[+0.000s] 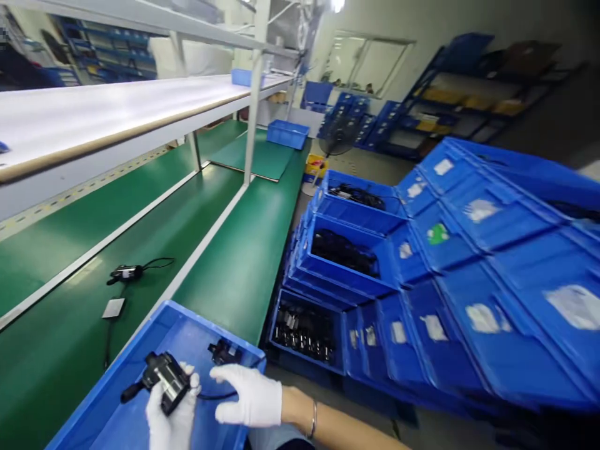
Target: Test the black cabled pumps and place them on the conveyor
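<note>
In a white glove, my left hand (172, 406) is closed around a black device (165, 379) with a shiny metallic part, held over a blue bin (187, 325) at the bottom. My right hand (250, 395), gloved too, is just right of it over the bin's right side, thumb and fingers apart. A black cable (218, 396) runs from beside the held device toward my right hand; the fingers are not closed on it. Inside the bin, another black device (225, 352) lies near the far right corner.
On the green bench's middle strip lies a black device (125, 274) with a cable and a white label (113, 307). Stacked blue bins (356, 281) holding black parts stand to the right. A metal post (253, 119) and a white shelf (117, 106) rise over the bench.
</note>
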The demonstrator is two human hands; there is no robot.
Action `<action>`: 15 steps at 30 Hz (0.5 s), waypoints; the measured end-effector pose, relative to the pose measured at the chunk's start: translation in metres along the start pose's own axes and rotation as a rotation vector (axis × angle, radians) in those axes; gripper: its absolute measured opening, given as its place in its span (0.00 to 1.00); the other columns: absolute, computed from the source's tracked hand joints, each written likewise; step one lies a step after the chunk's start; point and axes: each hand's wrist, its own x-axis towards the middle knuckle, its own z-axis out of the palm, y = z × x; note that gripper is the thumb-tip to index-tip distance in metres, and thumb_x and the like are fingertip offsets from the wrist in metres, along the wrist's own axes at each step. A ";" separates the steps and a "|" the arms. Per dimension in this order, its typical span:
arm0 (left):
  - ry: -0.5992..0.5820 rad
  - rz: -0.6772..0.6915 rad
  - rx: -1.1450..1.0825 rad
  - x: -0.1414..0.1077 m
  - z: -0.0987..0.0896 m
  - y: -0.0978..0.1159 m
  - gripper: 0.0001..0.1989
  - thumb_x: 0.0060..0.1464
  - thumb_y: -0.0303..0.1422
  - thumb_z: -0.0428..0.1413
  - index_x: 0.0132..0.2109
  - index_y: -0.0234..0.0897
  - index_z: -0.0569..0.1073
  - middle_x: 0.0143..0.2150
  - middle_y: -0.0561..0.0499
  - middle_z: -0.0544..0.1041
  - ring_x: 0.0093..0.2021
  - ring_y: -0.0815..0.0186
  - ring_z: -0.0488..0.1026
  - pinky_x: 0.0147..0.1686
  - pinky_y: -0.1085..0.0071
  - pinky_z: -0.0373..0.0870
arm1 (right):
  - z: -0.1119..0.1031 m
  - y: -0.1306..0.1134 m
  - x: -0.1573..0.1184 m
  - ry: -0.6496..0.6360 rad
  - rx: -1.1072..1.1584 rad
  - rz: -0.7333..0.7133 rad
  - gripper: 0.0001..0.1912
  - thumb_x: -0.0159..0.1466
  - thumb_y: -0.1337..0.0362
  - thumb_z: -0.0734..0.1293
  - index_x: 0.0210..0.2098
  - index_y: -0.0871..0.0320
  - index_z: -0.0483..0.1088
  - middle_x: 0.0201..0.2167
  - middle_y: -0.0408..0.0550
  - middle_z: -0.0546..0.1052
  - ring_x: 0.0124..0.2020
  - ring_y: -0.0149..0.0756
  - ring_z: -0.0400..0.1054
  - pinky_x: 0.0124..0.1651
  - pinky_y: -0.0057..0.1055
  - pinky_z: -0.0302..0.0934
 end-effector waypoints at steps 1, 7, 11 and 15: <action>-0.042 -0.012 -0.049 -0.019 0.008 0.009 0.31 0.41 0.53 0.69 0.48 0.37 0.77 0.40 0.48 0.80 0.33 0.64 0.76 0.32 0.72 0.78 | 0.013 0.002 -0.020 -0.020 0.020 0.006 0.38 0.58 0.57 0.80 0.65 0.58 0.71 0.54 0.47 0.79 0.55 0.39 0.75 0.59 0.26 0.66; -0.321 -0.253 -0.186 -0.119 0.036 0.007 0.23 0.66 0.47 0.54 0.55 0.33 0.79 0.45 0.39 0.81 0.34 0.60 0.79 0.25 0.71 0.74 | 0.051 0.002 -0.118 0.067 0.049 0.103 0.13 0.70 0.59 0.65 0.36 0.61 0.76 0.35 0.50 0.79 0.38 0.40 0.74 0.44 0.32 0.66; -0.531 -0.374 -0.259 -0.144 0.023 -0.022 0.23 0.57 0.48 0.65 0.50 0.34 0.81 0.47 0.42 0.82 0.37 0.58 0.81 0.27 0.70 0.76 | 0.043 -0.003 -0.176 0.081 0.084 0.097 0.21 0.74 0.54 0.56 0.34 0.59 0.71 0.33 0.50 0.76 0.36 0.41 0.72 0.43 0.36 0.66; -0.674 -0.311 -0.224 -0.160 0.010 -0.041 0.30 0.50 0.53 0.68 0.50 0.32 0.81 0.47 0.43 0.82 0.37 0.62 0.80 0.29 0.73 0.74 | 0.022 -0.011 -0.212 0.078 0.128 0.012 0.24 0.76 0.49 0.55 0.34 0.55 0.72 0.33 0.47 0.76 0.36 0.37 0.72 0.45 0.32 0.67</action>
